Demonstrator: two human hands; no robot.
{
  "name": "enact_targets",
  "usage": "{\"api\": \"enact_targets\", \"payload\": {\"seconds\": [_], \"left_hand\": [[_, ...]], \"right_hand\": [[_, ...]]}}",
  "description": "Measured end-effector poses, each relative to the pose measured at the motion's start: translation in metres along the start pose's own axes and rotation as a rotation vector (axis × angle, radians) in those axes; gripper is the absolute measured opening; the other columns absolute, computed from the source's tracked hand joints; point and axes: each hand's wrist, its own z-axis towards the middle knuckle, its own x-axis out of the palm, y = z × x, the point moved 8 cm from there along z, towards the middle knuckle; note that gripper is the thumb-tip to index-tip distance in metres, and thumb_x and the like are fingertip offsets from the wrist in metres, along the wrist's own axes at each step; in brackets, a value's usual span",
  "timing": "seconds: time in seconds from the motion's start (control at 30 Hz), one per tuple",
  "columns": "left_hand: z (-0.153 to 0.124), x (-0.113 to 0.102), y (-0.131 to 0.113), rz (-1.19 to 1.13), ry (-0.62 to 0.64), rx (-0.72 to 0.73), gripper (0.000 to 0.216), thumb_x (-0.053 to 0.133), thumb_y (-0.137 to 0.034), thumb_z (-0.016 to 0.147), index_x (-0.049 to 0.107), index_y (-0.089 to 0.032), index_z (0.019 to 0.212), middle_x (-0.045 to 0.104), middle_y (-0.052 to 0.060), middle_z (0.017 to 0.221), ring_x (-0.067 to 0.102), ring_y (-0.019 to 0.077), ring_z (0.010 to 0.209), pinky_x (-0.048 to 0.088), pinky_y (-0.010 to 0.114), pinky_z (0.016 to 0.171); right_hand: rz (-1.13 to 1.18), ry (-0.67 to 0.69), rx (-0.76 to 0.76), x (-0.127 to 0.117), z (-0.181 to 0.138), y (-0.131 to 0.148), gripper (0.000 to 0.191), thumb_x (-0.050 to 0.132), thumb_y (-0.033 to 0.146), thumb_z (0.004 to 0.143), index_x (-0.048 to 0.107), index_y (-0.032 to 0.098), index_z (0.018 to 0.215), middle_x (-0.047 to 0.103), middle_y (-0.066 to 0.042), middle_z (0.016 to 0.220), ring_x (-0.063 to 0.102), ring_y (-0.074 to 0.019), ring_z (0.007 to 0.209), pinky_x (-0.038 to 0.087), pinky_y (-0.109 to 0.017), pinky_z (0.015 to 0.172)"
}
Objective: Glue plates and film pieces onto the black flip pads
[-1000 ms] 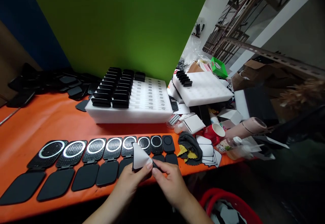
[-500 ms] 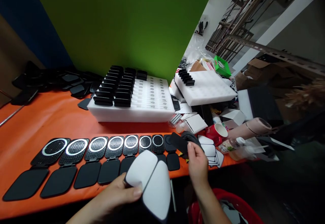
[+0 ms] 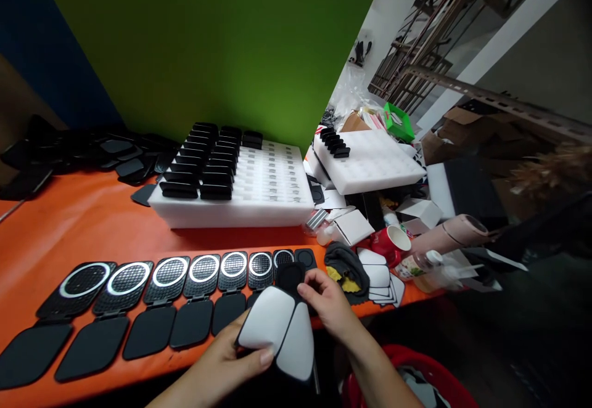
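Note:
My left hand (image 3: pixel 238 354) grips white pads with black edges (image 3: pixel 271 318), thumb on top; two rounded white faces show side by side. Between thumb and fingers of my right hand (image 3: pixel 324 300) is a black rounded-square pad (image 3: pixel 290 277) with a round ring mark, held just beyond the white pads. Behind it runs a row of black hinged plates (image 3: pixel 203 272), their upper halves gridded, most with a white ring. A grey cloth with yellow patches (image 3: pixel 346 267) lies right of my right hand.
A white foam block (image 3: pixel 240 211) holding upright black pieces stands at the back, with a second foam block (image 3: pixel 370 171) to its right. Black pads (image 3: pixel 127 158) are piled at far left. White pads (image 3: pixel 377 272), a red mug (image 3: pixel 391 244) and bottles crowd the right. A red bin (image 3: pixel 425 368) sits below.
My right hand has moved left and toward me with the black pad, which now shows its ring-marked face near the white pads. My left hand has shifted slightly right.

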Motion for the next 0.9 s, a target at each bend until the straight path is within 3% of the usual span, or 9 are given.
{"api": "enact_targets", "payload": {"seconds": [0.1, 0.2, 0.3, 0.53, 0.9], "left_hand": [[0.004, 0.005, -0.015, 0.387, 0.06, 0.124, 0.025, 0.053, -0.031, 0.077, 0.065, -0.022, 0.097, 0.048, 0.006, 0.129, 0.05, 0.0248, 0.111, 0.038, 0.035, 0.095], [0.009, 0.021, -0.02, 0.711, 0.186, 0.233, 0.029, 0.049, -0.021, 0.076, 0.063, -0.026, 0.102, 0.053, 0.003, 0.125, 0.05, 0.0211, 0.112, 0.031, 0.038, 0.101], [0.02, 0.032, -0.013, 0.893, 0.202, 0.344, 0.043, 0.049, -0.015, 0.073, 0.056, -0.026, 0.114, 0.055, 0.003, 0.123, 0.046, 0.0213, 0.117, 0.026, 0.041, 0.105], [0.04, 0.034, 0.019, 0.969, 0.121, 0.381, 0.046, 0.046, -0.011, 0.069, 0.056, -0.022, 0.112, 0.05, 0.003, 0.129, 0.04, 0.02, 0.123, 0.027, 0.042, 0.105], [0.04, 0.031, 0.021, 0.962, 0.102, 0.363, 0.047, 0.046, -0.013, 0.071, 0.054, -0.022, 0.116, 0.051, 0.002, 0.128, 0.04, 0.0198, 0.122, 0.027, 0.041, 0.105]], "right_hand": [[-0.078, -0.082, -0.005, -0.012, 0.018, -0.011, 0.018, 0.054, 0.036, 0.076, 0.05, 0.019, 0.074, 0.045, 0.004, 0.058, 0.045, -0.0112, 0.052, 0.039, -0.022, 0.049], [-0.121, -0.06, -0.017, -0.01, 0.039, -0.023, 0.017, 0.053, 0.036, 0.075, 0.051, 0.018, 0.075, 0.045, 0.004, 0.059, 0.045, -0.0113, 0.051, 0.039, -0.022, 0.048], [-0.159, 0.014, -0.016, -0.001, 0.052, -0.031, 0.017, 0.052, 0.035, 0.075, 0.051, 0.019, 0.074, 0.048, 0.003, 0.063, 0.047, -0.0118, 0.055, 0.039, -0.022, 0.05], [-0.143, 0.034, -0.039, 0.002, 0.053, -0.037, 0.014, 0.052, 0.032, 0.075, 0.052, 0.018, 0.075, 0.049, 0.003, 0.062, 0.046, -0.0107, 0.053, 0.038, -0.021, 0.048], [-0.266, 0.046, -0.073, 0.003, 0.054, -0.036, 0.014, 0.05, 0.031, 0.076, 0.054, 0.018, 0.075, 0.052, 0.003, 0.066, 0.049, -0.0119, 0.06, 0.04, -0.022, 0.055]]}}
